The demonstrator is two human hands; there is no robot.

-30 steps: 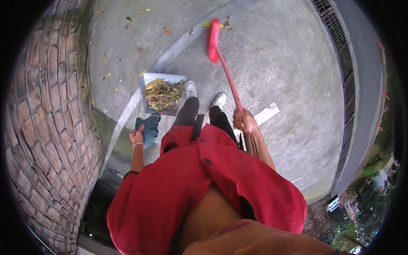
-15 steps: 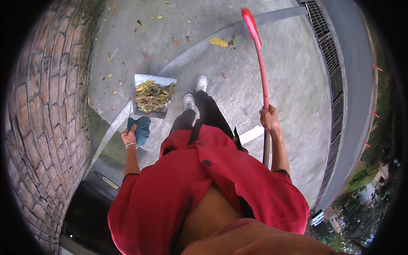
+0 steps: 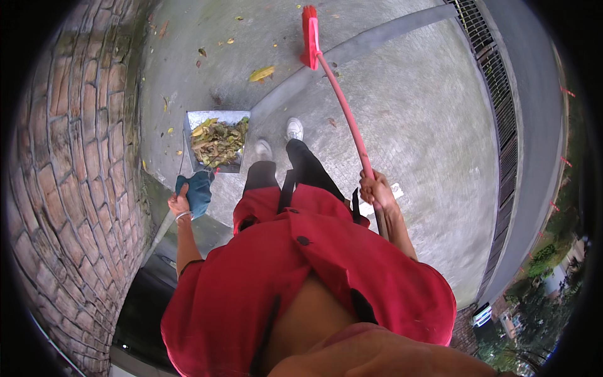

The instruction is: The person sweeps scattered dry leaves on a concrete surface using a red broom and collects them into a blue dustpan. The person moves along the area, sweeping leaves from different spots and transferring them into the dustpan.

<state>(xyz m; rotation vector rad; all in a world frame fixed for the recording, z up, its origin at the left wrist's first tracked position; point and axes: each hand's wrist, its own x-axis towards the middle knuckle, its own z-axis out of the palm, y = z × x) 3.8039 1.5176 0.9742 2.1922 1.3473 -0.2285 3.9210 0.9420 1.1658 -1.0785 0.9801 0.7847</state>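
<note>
My right hand (image 3: 375,190) is closed around the long pink handle of a broom (image 3: 347,108). Its pink-red head (image 3: 309,38) is out ahead of me near the grey strip across the concrete. On the left, my left hand (image 3: 179,201) grips a bunched dark blue cloth-like piece (image 3: 198,193); whether a handle runs inside it is hidden. Just beyond that hand stands a metal dustpan (image 3: 233,117), holding a heap of yellow and brown leaves (image 3: 220,143). A thin rod runs from the dustpan's side toward the blue piece.
A large yellow leaf (image 3: 261,73) lies left of the broom head, with small leaves scattered nearby. A brick wall (image 3: 69,151) rises at far left. A dark drain grating (image 3: 502,125) borders the road (image 3: 534,94) on the right. My white shoes (image 3: 294,129) are beside the dustpan.
The broom head has swung left and its handle now leans left; my right hand has shifted left and slightly down. My left hand and the dustpan appear a little further left.
</note>
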